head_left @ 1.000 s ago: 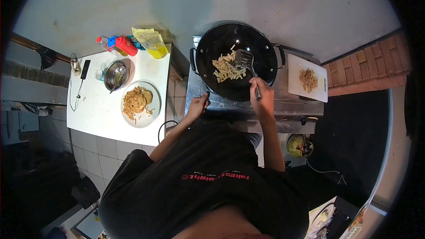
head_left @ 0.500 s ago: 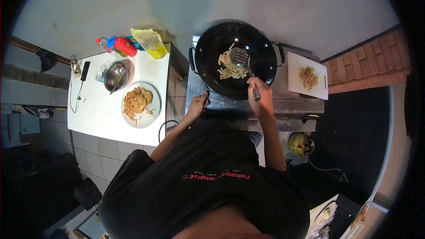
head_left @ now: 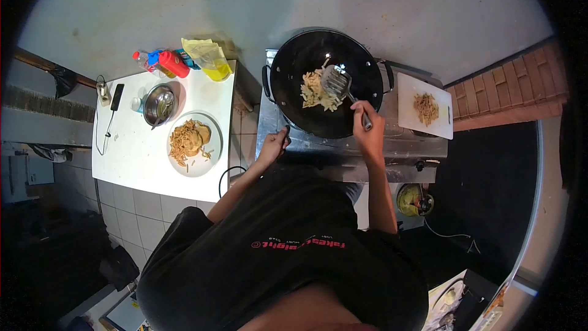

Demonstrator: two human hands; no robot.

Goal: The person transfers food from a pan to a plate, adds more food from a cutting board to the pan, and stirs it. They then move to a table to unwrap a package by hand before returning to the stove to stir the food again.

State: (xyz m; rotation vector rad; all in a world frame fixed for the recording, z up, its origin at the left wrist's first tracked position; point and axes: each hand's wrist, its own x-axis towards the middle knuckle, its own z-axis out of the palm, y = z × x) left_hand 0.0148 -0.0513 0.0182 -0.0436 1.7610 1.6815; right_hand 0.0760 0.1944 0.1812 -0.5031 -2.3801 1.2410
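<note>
My right hand [head_left: 368, 127] is closed around the handle of a slotted metal spatula [head_left: 336, 80], its head tilted in the black wok [head_left: 358, 107]. The spatula touches a heap of pale, strip-shaped food pieces [head_left: 313, 93] in the middle of the wok. Just below the wok's near left rim, my left hand [head_left: 273, 146] is closed at the stove's front edge. A small dark part shows at its fingertips, but I cannot make out what it is.
The wok stands on a metal stove [head_left: 392, 156]. To its right, a white cutting board [head_left: 404, 113] bears browned strips. On the white table [head_left: 131, 156] at left are a plate [head_left: 211, 158] of food, a metal bowl [head_left: 150, 99], bottles [head_left: 174, 64] and a yellow pouch [head_left: 214, 64].
My right hand has moved slightly up and right with the spatula, whose head has turned a little among the strips. The left hand stays in place.
</note>
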